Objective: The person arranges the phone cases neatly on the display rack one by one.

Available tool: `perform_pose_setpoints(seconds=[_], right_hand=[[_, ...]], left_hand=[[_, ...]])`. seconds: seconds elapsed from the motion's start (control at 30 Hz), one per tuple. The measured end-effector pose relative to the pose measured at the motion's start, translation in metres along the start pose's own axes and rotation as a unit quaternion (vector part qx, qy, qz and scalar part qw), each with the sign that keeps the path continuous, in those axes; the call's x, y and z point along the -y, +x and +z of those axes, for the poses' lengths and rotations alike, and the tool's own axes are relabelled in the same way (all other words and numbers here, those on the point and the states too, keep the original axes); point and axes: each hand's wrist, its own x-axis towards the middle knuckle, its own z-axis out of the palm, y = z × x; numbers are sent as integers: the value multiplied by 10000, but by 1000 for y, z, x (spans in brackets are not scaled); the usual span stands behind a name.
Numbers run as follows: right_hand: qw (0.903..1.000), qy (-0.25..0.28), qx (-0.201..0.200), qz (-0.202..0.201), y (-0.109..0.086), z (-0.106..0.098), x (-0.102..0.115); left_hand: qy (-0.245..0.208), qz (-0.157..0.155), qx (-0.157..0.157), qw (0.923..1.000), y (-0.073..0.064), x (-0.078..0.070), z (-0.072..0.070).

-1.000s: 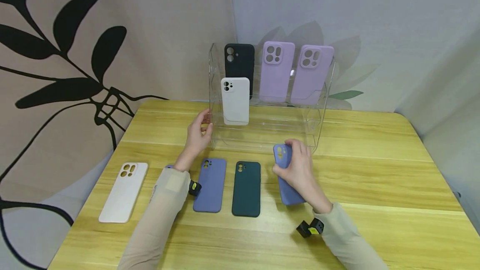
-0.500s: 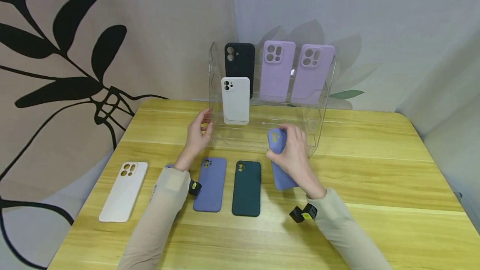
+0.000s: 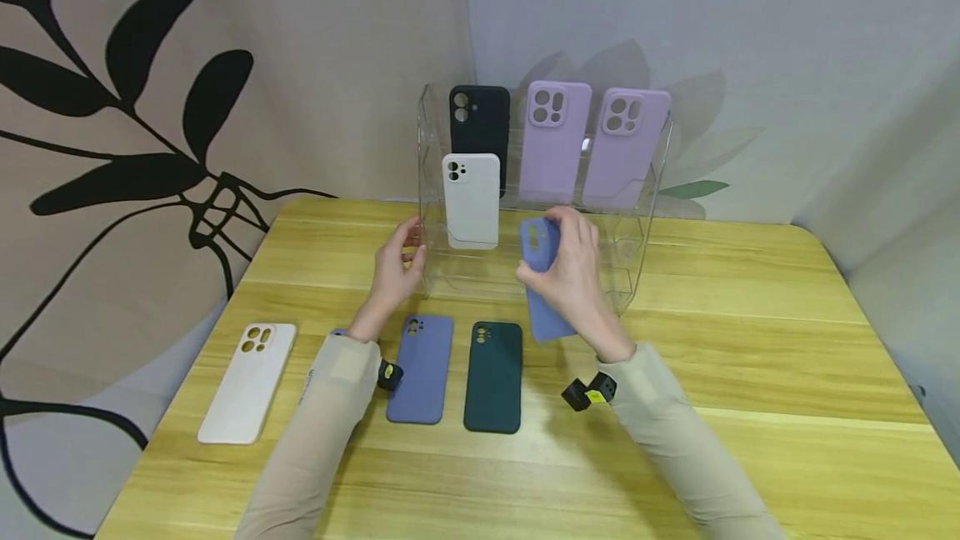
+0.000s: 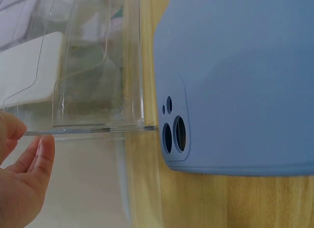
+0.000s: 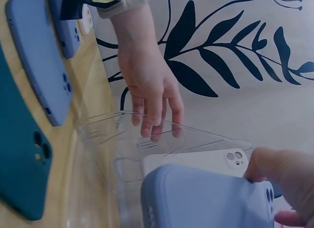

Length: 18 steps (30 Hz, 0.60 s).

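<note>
My right hand grips a blue-lavender phone case by its sides, thumb on the left edge. Camera holes face up at its top end, and the case overlaps the front of a clear stepped display stand in the head view. In the right wrist view that case is tilted in front of a white phone case on the stand. My left hand holds the stand's left side panel; its fingers lie at the panel's edge in the left wrist view.
On the stand's upper tier lean a black case and two lilac cases. Along the wooden table lie a white case, a blue case and a dark green case; another blue one is mostly under the left forearm.
My right hand has carried the blue-lavender case forward and slightly left, from the table in front of the stand to over its lower front. The left hand stays at the stand's side.
</note>
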Motion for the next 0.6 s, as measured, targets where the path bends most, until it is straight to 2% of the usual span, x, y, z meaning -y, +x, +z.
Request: perform_pose_setpoints(seconds=[0.13, 0.33, 0.47, 0.57, 0.6], right_hand=[[9994, -49, -226, -247, 15, 3, 2], [9974, -65, -570, -427, 36, 5, 0], [9957, -109, -805, -454, 50, 5, -2], [9944, -176, -960, -398, 59, 5, -3], [9937, -195, -1039, -375, 62, 6, -4]], left_hand=[[-9, 103, -36, 9999, 0, -1, 0], [38, 75, -50, 10000, 0, -3, 1], [39, 142, -41, 9999, -2, -19, -3], [-58, 196, -40, 9998, -1, -20, -3], [-81, 211, -49, 9997, -1, -13, -2]])
